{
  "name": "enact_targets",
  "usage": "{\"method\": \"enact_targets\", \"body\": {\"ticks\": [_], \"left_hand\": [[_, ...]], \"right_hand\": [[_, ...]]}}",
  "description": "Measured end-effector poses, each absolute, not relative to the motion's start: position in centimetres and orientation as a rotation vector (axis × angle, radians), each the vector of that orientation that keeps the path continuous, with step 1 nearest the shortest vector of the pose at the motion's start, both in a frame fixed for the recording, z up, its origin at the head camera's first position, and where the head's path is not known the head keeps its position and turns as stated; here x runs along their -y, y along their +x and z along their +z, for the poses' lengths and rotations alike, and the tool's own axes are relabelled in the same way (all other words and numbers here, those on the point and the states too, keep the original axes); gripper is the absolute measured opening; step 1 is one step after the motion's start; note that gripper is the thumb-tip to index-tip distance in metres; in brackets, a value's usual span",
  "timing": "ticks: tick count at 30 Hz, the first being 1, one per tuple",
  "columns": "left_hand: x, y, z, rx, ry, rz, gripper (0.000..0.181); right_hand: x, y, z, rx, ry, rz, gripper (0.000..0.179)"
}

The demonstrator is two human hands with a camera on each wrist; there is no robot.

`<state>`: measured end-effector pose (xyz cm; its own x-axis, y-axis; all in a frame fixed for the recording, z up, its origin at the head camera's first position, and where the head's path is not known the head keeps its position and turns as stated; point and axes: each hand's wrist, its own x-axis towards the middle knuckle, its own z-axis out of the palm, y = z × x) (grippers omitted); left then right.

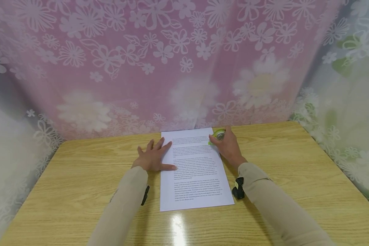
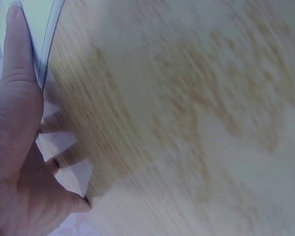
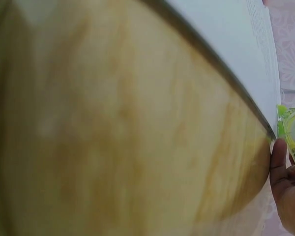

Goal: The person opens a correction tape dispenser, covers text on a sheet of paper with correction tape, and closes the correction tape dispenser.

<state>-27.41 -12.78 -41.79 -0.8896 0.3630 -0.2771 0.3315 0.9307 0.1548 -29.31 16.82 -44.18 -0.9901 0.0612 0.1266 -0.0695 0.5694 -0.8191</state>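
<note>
I see the left hand (image 1: 153, 159) spread wide at the left edge of the printed paper (image 1: 193, 171), with the thumb and index finger lying on the paper and the little finger out over the table (image 1: 295, 171). My left wrist view agrees: the thumb rests on top near the paper's edge, and the other fingers fan out below it. The right hand (image 1: 229, 147) holds a small green dispenser (image 1: 220, 135) between thumb and fingers at the paper's upper right edge. On the right wrist feed I get the dispenser only at the margin of the picture, with a round reel showing through its clear, green-tinted case. Its green tip overlaps the right side of the paper in my head view; I cannot tell whether it presses down there. The paper lies flat, its far end near the back edge of the table, and carries four blocks of black text; whether it is one sheet or several I cannot tell. Behind the table I have a pink curtain (image 1: 184, 68) with white flowers. Both arms wear beige sleeves (image 1: 273, 198), and a black device (image 1: 238, 193) sits at the right wrist.
</note>
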Motion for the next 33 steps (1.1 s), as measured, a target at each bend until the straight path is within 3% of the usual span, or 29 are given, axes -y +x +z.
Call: {"method": "enact_targets", "body": {"ticks": [13, 18, 29, 33], "left_hand": [[13.1, -27.2, -41.7, -2.799, 0.513, 0.157, 0.102], [13.1, -27.1, -41.7, -2.786, 0.497, 0.15, 0.102], [13.0, -27.3, -41.7, -2.787, 0.501, 0.154, 0.102], [12.8, -27.4, -42.0, -2.79, 0.502, 0.168, 0.103]], "right_hand": [[-17.1, -29.6, -44.7, 2.618, 0.023, 1.441, 0.059], [-17.8, -29.8, -45.5, 2.512, -0.136, 1.658, 0.06], [-18.5, -29.7, -44.8, 2.425, -0.286, 1.859, 0.079], [-18.6, -29.6, -44.8, 2.403, -0.293, 1.917, 0.076]]}}
